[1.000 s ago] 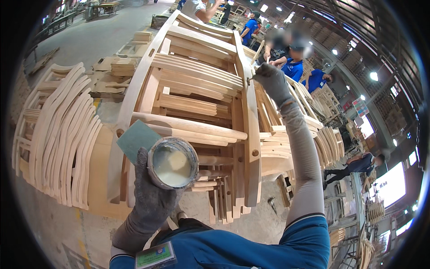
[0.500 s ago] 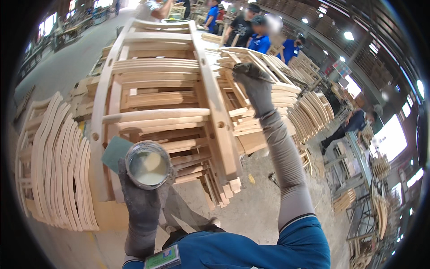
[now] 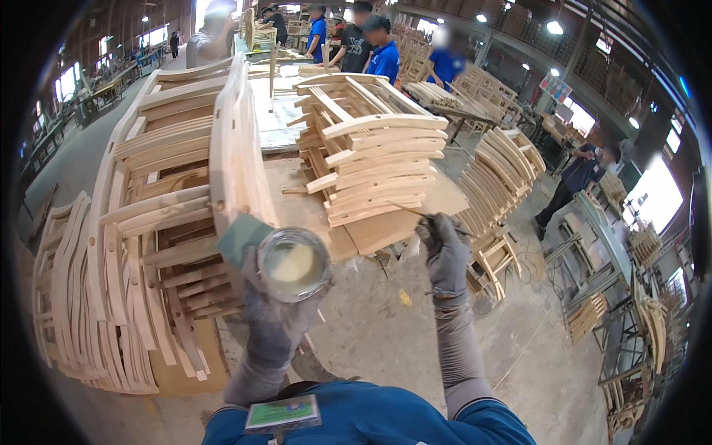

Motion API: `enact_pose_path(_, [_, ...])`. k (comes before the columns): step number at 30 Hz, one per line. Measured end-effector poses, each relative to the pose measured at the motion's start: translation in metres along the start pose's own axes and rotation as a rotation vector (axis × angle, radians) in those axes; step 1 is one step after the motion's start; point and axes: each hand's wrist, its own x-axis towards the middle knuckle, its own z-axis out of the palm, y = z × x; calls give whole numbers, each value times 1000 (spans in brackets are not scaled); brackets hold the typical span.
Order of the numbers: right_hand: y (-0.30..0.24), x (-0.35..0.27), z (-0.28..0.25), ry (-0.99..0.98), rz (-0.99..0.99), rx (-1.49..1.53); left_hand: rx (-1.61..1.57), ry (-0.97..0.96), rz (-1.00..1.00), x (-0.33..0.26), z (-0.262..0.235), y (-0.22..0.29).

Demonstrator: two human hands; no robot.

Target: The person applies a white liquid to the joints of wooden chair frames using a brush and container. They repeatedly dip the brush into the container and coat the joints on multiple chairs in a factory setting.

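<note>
My left hand (image 3: 276,320), in a grey glove, is closed around a round tub (image 3: 326,259) of cream-coloured liquid (image 3: 291,268). A flat green square sheet (image 3: 239,239) sticks out beside the tub on the same hand; its material I cannot tell. My right hand (image 3: 446,258), also gloved, is closed on a thin stick (image 3: 406,209) pointing left; whether it has a brush tip I cannot make out. Just beyond it is a pile of curved wooden frames (image 3: 386,141). Taller ladder-like wooden chair frames (image 3: 159,196) are stacked to my left, close behind the tub.
More curved frames (image 3: 504,167) stand to the right, and others (image 3: 63,282) lean at far left. Several people work at the back; one person (image 3: 582,178) stands at the right near a long bench (image 3: 601,230). A wooden board (image 3: 437,204) lies under the middle pile.
My view has swung right. My right hand has drawn back from over the frames, lower and nearer to me. The tub stays in my left hand, now beside the stacked frames' near side.
</note>
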Motion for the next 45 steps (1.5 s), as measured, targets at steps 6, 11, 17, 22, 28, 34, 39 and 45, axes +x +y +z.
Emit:
enact_pose_path(6, [-65,33,-83,42,-18,-101,-167,38,-155,52,10,-101])
enact_pose_path(11, [-90,32,-90,-17,37,-175,-161,24,-82,86,-1,-149])
enact_pose_path(17, [-95,42,-71,-314,-27,-511,-32,-46,-37,125,6,-182])
enact_pose_path(22, [-80,99,-62,-636,-507,-795,351,-80,75,166,5,-209])
enact_pose_path(28, [-47,167,-70,-495,-312,-825,231,-163,46,247,19,-208])
enact_pose_path(34, [-28,225,-57,-929,-654,-1025,253,60,387,340,10,-210])
enact_pose_path(39, [-1,275,-51,-690,-269,-427,161,17,327,390,12,-189])
enact_pose_path(45, [29,312,-41,-651,-72,-296,264,8,324,415,4,-181])
